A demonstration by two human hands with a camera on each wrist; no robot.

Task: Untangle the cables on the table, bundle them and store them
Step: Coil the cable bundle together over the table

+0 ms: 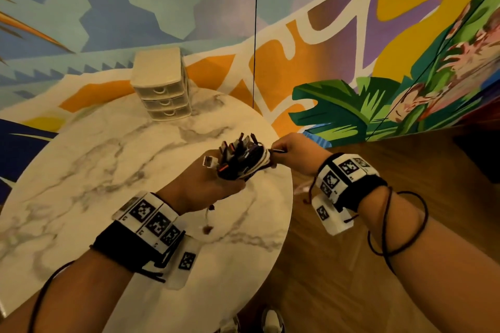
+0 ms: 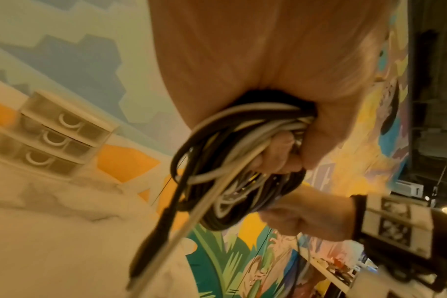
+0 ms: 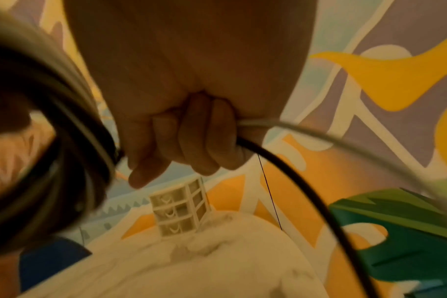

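My left hand (image 1: pixel 211 184) grips a coiled bundle of black and white cables (image 1: pixel 240 159) above the round marble table (image 1: pixel 108 170), near its right edge. Several plug ends stick up from the coil. In the left wrist view the bundle (image 2: pixel 242 161) sits in the fist with two loose ends hanging down. My right hand (image 1: pixel 295 153) is just right of the bundle, fingers curled round a black cable end (image 3: pixel 281 161) and a white cable end (image 3: pixel 319 133) that lead back to the coil (image 3: pixel 51 141).
A small cream three-drawer organiser (image 1: pixel 162 86) stands at the table's far edge, drawers closed. A painted mural wall rises behind. Wooden floor (image 1: pixel 378 292) lies to the right of the table. A thin black line (image 1: pixel 254 35) hangs down the wall.
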